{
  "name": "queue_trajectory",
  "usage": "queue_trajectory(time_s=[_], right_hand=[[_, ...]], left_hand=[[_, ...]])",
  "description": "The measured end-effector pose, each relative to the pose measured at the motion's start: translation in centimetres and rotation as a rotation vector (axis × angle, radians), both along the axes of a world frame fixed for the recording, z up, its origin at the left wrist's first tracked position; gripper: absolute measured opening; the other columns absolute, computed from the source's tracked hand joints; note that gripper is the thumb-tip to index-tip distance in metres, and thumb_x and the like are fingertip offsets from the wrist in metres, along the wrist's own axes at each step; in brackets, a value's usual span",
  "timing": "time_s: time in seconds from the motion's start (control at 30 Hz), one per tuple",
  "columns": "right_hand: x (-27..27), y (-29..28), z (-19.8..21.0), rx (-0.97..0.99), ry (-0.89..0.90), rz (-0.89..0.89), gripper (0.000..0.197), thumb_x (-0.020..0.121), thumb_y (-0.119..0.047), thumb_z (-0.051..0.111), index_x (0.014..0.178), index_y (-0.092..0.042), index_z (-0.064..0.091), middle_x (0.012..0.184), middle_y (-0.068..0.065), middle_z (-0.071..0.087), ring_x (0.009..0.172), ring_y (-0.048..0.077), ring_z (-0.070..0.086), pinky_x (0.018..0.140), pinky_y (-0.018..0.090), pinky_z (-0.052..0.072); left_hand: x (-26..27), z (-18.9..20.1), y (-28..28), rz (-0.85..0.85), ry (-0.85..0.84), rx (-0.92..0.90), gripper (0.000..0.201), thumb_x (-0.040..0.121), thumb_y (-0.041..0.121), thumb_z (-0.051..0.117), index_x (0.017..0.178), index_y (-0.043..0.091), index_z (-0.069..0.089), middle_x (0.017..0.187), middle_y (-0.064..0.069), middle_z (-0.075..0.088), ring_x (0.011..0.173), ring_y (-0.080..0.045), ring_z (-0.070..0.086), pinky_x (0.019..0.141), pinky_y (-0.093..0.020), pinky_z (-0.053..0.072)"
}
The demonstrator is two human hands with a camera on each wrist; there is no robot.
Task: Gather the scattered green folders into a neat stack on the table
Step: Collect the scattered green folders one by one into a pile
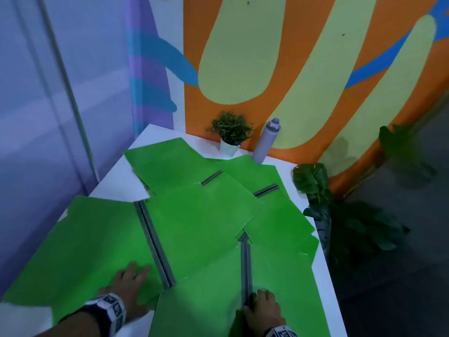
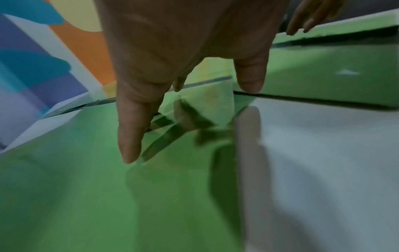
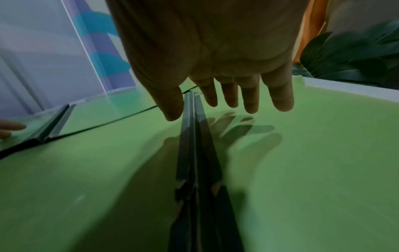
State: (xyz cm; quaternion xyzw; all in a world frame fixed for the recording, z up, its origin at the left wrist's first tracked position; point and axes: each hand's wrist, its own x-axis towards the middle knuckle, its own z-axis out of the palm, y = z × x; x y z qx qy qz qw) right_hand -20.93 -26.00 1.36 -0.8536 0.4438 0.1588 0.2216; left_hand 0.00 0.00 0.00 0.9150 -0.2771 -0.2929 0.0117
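Several green folders lie open and overlapping across the white table (image 1: 116, 181). My left hand (image 1: 132, 276) rests with straight fingers on the left open folder (image 1: 85, 251), close to its grey spine (image 1: 155, 244). In the left wrist view my left hand (image 2: 190, 122) has its fingertips (image 2: 129, 153) down on the green sheet (image 2: 75, 187). My right hand (image 1: 262, 305) is over the near-right folder (image 1: 279, 276), at the near end of its grey spine (image 1: 246, 271). The right wrist view shows my right hand (image 3: 215, 112) spread just above that spine (image 3: 194, 153), holding nothing.
A small potted plant (image 1: 230, 135) and a grey bottle (image 1: 266, 142) stand at the table's far edge against the painted wall. A large-leafed plant (image 1: 313, 181) stands beside the table's right edge. Folders overhang the left and right edges.
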Motion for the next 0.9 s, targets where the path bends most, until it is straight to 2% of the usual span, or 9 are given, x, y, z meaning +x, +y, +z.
queue_trajectory(time_s=[0.17,0.27,0.37,0.53,0.6,0.67,0.7,0.77,0.9], right_hand=[[-0.1,0.8,-1.1,0.014,0.076,0.058,0.060,0.085,-0.040,0.058,0.135,-0.020,0.033,0.144,0.008,0.028,0.131,0.027,0.034,0.108,0.043,0.038],[-1.0,0.4,-1.4,-0.010,0.062,0.083,0.058,0.090,-0.029,0.053,0.141,-0.021,0.028,0.152,0.009,0.019,0.137,0.033,0.024,0.111,0.044,0.032],[-1.7,-1.0,-1.0,-0.012,0.020,0.054,0.043,0.091,-0.018,0.052,0.132,-0.012,0.041,0.147,0.010,0.030,0.134,0.029,0.032,0.113,0.041,0.029],[-2.5,-2.4,-0.4,-0.026,0.035,0.009,0.035,0.090,-0.030,0.057,0.117,-0.007,0.059,0.135,0.010,0.041,0.121,0.023,0.046,0.111,0.035,0.033],[-2.1,-2.0,0.0,-0.009,0.035,-0.003,0.043,0.090,-0.042,0.053,0.119,-0.009,0.057,0.131,0.009,0.041,0.121,0.024,0.044,0.110,0.037,0.033],[-1.6,-1.4,0.1,-0.014,0.070,0.023,0.049,0.089,-0.048,0.051,0.123,-0.013,0.053,0.128,0.007,0.040,0.121,0.023,0.041,0.107,0.038,0.035],[-1.4,-1.1,0.1,-0.017,0.090,0.038,0.048,0.089,-0.048,0.051,0.124,-0.015,0.050,0.127,0.006,0.040,0.122,0.023,0.041,0.106,0.039,0.037],[-1.3,-0.5,0.1,-0.011,0.111,0.043,0.041,0.091,-0.039,0.051,0.124,-0.015,0.048,0.127,0.006,0.042,0.122,0.023,0.042,0.105,0.039,0.039],[-1.3,-0.5,0.3,0.011,0.098,-0.008,0.030,0.091,-0.026,0.054,0.118,-0.013,0.054,0.123,0.006,0.046,0.121,0.024,0.045,0.107,0.041,0.039]], left_hand=[[-0.5,-0.5,0.7,-0.048,-0.082,0.025,0.093,0.082,0.033,0.065,0.151,0.034,0.003,0.162,-0.006,-0.006,0.146,-0.031,0.012,0.085,-0.025,0.056],[-0.6,-0.3,1.7,-0.054,-0.065,0.054,0.084,0.088,0.012,0.056,0.152,0.027,0.004,0.162,-0.009,-0.003,0.146,-0.033,0.012,0.098,-0.031,0.050],[-0.9,1.0,2.8,-0.085,-0.079,0.092,0.084,0.086,-0.009,0.043,0.153,0.022,0.002,0.161,-0.015,0.000,0.145,-0.037,0.016,0.109,-0.039,0.041],[-0.3,4.5,3.4,-0.041,-0.133,-0.076,0.105,0.078,-0.019,0.033,0.144,0.041,-0.023,0.160,-0.019,0.005,0.140,-0.034,0.032,0.101,-0.036,0.047],[0.2,6.6,2.8,0.026,-0.190,-0.207,0.103,0.082,-0.013,0.038,0.144,0.043,-0.023,0.158,-0.021,0.016,0.116,-0.030,0.059,0.086,-0.035,0.055],[0.8,9.2,2.0,0.175,-0.234,-0.376,0.100,0.081,-0.013,0.041,0.150,0.035,-0.012,0.135,-0.026,0.052,0.062,-0.019,0.063,0.051,-0.028,0.050],[1.2,10.7,1.6,0.248,-0.241,-0.456,0.097,0.081,-0.013,0.042,0.151,0.032,-0.007,0.103,-0.023,0.067,0.048,-0.017,0.052,0.042,-0.028,0.040],[1.6,13.2,1.0,0.390,-0.281,-0.631,0.095,0.083,-0.012,0.046,0.151,0.029,-0.005,0.055,-0.008,0.052,0.040,-0.020,0.041,0.038,-0.028,0.027],[2.6,15.9,0.8,0.612,-0.337,-0.983,0.100,0.085,-0.006,0.048,0.148,0.038,-0.016,0.061,-0.011,0.054,0.051,-0.027,0.051,0.050,-0.029,0.039]])
